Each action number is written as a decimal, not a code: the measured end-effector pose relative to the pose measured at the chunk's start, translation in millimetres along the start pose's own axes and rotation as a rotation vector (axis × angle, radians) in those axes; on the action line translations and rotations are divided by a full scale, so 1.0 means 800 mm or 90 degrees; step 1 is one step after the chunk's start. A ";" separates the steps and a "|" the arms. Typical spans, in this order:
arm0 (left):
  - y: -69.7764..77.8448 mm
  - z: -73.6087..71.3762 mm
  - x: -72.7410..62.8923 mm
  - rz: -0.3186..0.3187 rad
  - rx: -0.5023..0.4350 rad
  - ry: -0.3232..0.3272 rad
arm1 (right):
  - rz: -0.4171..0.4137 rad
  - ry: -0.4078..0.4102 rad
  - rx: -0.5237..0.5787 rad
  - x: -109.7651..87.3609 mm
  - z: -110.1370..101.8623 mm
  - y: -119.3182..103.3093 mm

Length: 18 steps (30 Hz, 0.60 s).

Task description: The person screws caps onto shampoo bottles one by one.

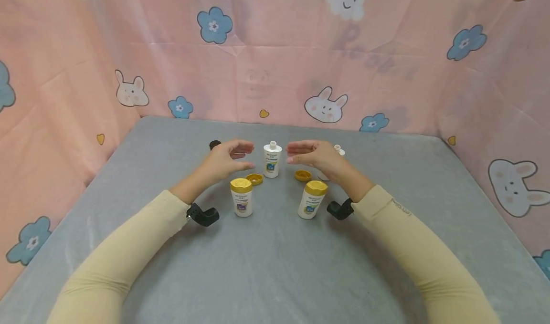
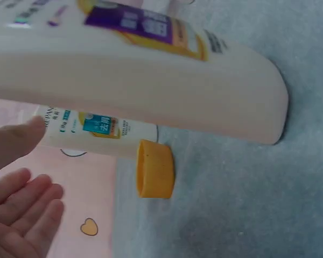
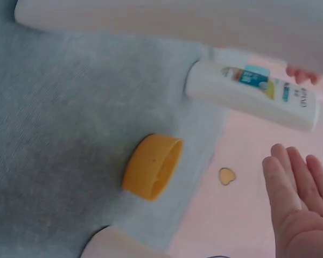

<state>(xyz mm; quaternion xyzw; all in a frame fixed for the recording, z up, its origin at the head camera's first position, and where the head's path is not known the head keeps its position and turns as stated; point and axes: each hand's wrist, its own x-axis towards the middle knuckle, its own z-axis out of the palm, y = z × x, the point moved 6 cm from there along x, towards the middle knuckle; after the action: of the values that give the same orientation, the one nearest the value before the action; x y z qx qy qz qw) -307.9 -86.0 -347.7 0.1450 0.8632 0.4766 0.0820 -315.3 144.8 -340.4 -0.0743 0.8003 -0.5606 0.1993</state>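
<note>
Pink cloth with bunnies, clouds and blue flowers (image 1: 215,26) hangs at the back, and a gray table (image 1: 275,266) fills the lower part of the head view. Near the middle of that view, a white bottle (image 1: 271,164) stands up straight with its thin neck bare. The left hand (image 1: 225,162) is on its left and the right hand (image 1: 315,154) on its right. Both hands are held wide, thumb apart from the fingers, and hold nothing; a gap shows between each hand and the bottle.

One gold cap (image 1: 254,179) lies just left of the bottle's foot, and another gold cap (image 1: 302,175) lies to the right. Lower down stand two gold-topped bottles, one left (image 1: 242,204) and one right (image 1: 309,207).

The bottle looks like smooth plastic, so it may be light, a bit slippery, and not easy to break. I can't tell how full it is. Its middle seems best to hold; the small neck might make it tip.
</note>
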 end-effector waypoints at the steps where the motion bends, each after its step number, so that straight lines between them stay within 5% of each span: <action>1: -0.003 0.004 0.001 -0.006 0.006 -0.014 | -0.006 -0.004 -0.004 0.003 0.001 0.001; 8: -0.015 0.020 0.005 -0.035 0.031 -0.069 | -0.023 -0.034 -0.026 0.018 0.009 0.011; 18: -0.035 0.033 0.007 -0.080 -0.021 -0.109 | -0.025 -0.039 -0.029 0.033 0.011 0.017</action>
<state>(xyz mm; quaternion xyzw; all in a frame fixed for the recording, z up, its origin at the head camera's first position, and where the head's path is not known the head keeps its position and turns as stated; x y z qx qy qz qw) -310.4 -77.0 -385.4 0.1294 0.8524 0.4708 0.1872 -334.7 133.2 -362.0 -0.1116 0.8047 -0.5438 0.2106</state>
